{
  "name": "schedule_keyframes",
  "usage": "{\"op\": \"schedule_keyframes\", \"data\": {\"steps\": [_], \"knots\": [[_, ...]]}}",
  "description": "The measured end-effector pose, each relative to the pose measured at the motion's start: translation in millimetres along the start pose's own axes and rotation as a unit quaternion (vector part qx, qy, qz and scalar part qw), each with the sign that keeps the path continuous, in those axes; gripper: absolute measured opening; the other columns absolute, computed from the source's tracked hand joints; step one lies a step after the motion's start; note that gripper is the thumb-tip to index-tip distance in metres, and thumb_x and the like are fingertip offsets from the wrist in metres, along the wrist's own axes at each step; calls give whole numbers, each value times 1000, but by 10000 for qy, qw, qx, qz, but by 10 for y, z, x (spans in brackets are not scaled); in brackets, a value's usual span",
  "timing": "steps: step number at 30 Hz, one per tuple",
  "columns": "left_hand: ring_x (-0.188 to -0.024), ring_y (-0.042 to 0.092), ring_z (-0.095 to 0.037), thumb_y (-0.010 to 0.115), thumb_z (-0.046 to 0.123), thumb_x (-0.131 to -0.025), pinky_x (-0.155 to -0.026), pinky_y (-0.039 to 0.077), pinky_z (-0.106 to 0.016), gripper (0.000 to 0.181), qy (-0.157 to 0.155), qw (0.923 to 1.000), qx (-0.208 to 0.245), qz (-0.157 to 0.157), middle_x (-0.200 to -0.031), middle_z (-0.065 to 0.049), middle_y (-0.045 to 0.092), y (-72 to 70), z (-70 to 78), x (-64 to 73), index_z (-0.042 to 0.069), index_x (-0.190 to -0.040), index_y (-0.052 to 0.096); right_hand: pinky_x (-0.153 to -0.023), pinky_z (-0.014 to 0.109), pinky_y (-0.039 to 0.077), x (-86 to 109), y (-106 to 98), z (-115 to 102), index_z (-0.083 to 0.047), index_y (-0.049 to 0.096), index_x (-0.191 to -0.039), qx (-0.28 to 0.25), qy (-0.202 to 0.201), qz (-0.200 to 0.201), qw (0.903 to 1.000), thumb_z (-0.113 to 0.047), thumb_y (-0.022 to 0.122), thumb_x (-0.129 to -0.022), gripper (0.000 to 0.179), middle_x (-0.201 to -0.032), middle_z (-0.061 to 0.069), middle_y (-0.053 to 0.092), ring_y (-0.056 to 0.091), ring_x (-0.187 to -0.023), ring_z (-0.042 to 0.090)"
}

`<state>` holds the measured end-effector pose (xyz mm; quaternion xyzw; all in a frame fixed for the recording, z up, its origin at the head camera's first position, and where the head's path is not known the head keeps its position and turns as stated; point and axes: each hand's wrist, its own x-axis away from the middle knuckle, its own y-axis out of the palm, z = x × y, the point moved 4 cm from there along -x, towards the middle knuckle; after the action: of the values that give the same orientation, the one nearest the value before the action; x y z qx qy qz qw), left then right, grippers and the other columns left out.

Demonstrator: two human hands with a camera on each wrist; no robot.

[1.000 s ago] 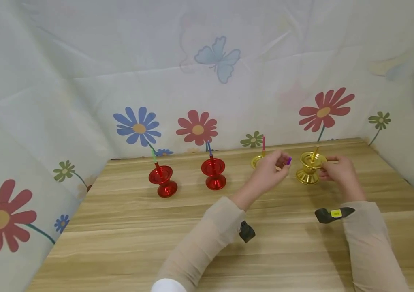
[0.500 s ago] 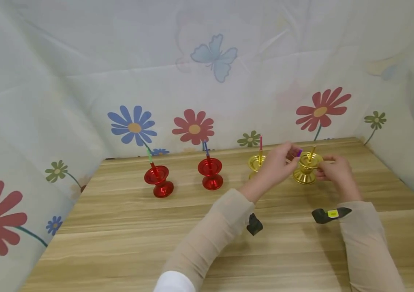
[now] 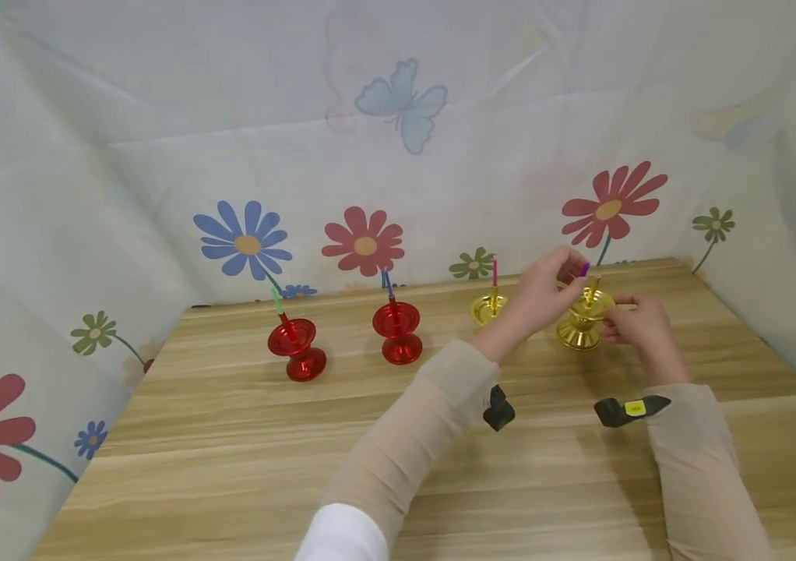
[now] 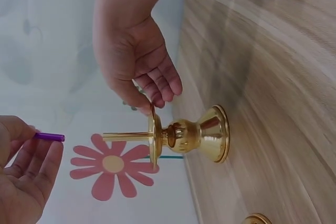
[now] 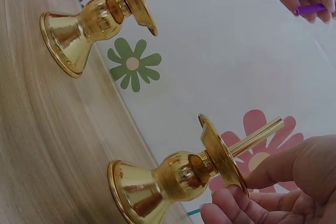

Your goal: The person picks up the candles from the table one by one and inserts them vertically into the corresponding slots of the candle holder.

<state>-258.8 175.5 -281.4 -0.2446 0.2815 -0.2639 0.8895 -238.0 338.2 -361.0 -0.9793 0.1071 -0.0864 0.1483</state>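
In the head view my left hand (image 3: 544, 292) pinches a short purple candle (image 3: 585, 269), its end poking out past the fingertips. The candle hovers just above and left of the bare spike tube of a gold candle holder (image 3: 579, 336). My right hand (image 3: 643, 326) grips the rim of that holder's dish between thumb and fingers. The left wrist view shows the purple candle (image 4: 51, 137) apart from the tube (image 4: 126, 136), with a gap between their ends. In the right wrist view the holder's base (image 5: 134, 198) stands on the table.
A second gold holder (image 3: 484, 309) with a pink candle (image 3: 494, 273) is partly hidden behind my left arm. Two red holders, one with a blue candle (image 3: 389, 284) and one with a green candle (image 3: 277, 300), stand further left. A flowered cloth (image 3: 265, 156) hangs behind the wooden table (image 3: 244, 467).
My left hand has moved right and up with the purple candle, from beside the gold holder to over it. The right hand keeps hold of the dish rim. The head view has shifted slightly.
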Motion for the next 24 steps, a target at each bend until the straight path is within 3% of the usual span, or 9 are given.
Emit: {"op": "schedule_keyframes", "data": {"steps": [11, 18, 24], "knots": [[-92, 61, -8, 56, 8, -95, -76, 44, -4, 17, -39, 9995, 110, 281, -103, -6, 65, 155, -19, -278, 4, -112, 56, -61, 24, 58, -13, -67, 4, 22, 23, -136, 53, -46, 44, 10000, -4, 41, -93, 54, -61, -9, 56, 61, -55, 1], [-87, 62, -9, 58, 8, -94, -74, 46, -3, 17, -111, 9955, 560, 757, -100, -9, 66, 206, -88, -328, 0, -108, 58, -59, 24, 58, -11, -35, -5, 22, 24, -136, 43, -47, 14, 10000, -4, 41, -91, 54, -60, -9, 56, 61, -54, 1], [-87, 62, -7, 60, 9, -93, -75, 45, -3, 14, -215, 9939, 533, 938, -99, -8, 67, 241, -151, -361, 2, -105, 58, -59, 23, 57, -14, -11, -4, 21, 26, -136, 156, -34, 77, 9998, -5, 41, -92, 53, -62, -9, 55, 61, -54, 1]]}}
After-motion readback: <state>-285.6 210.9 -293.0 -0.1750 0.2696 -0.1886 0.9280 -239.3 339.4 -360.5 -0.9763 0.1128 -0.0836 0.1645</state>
